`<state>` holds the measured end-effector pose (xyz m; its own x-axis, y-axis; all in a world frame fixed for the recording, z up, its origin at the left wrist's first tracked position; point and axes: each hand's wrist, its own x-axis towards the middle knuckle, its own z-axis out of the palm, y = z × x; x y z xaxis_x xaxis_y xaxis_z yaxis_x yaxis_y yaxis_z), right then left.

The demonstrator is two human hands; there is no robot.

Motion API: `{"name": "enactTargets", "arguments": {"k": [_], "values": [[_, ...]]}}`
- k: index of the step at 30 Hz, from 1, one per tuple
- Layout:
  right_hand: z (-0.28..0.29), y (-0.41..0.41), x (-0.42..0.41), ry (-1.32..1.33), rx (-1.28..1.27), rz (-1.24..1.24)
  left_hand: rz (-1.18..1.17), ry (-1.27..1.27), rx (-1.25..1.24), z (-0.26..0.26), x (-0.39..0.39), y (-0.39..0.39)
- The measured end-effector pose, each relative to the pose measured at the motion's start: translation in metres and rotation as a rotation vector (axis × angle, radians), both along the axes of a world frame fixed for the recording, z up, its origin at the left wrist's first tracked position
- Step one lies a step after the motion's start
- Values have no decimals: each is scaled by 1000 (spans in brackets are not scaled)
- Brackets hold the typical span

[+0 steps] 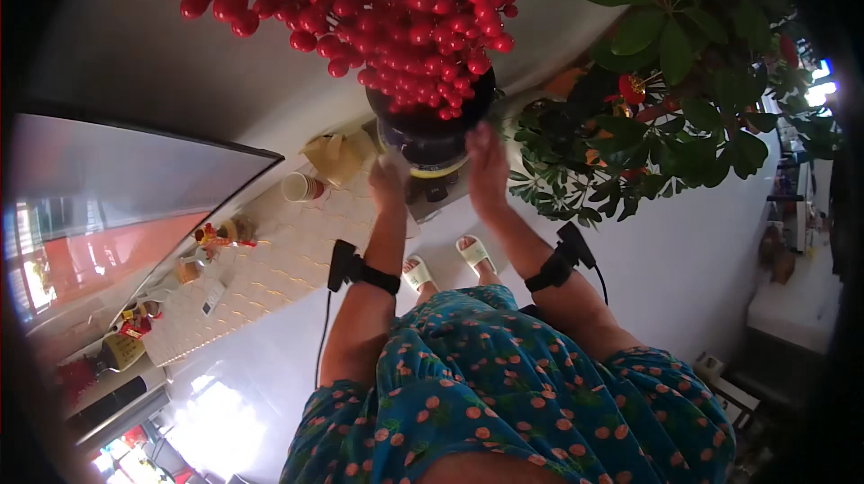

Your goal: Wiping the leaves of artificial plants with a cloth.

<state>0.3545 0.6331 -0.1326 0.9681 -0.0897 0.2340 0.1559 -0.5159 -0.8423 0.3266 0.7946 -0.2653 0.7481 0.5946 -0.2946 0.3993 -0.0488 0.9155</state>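
A dark, glossy vase with a yellow band near its base stands before me, filled with stems of artificial red berries. My left hand is at the vase's left side, blurred, its fingers partly curled; whether it grips anything is unclear. On the right side, my right hand is raised close to the vase with its fingers extended and no object seen in it. Whether either palm touches the vase cannot be told. Beneath the vase is a grey surface with a small black object on it.
Stacked paper cups and a brown paper item lie on a patterned cabinet top at left, below a large television. Small ornaments stand farther along it. A leafy potted plant spreads at right. My slippered feet are below.
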Motion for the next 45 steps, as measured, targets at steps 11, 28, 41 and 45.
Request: {"name": "enactTargets", "arguments": {"k": [11,28,41,45], "values": [[52,11,89,217,730,-3,-36,-177,464,51,33,-42],[44,-4,94,-248,-64,49,-790,-95,-17,14,167,48],[49,-18,92,-125,-78,5,-414,105,690,-75,122,38],[38,5,95,-466,-327,58,236,9,-42,-105,67,48]]}}
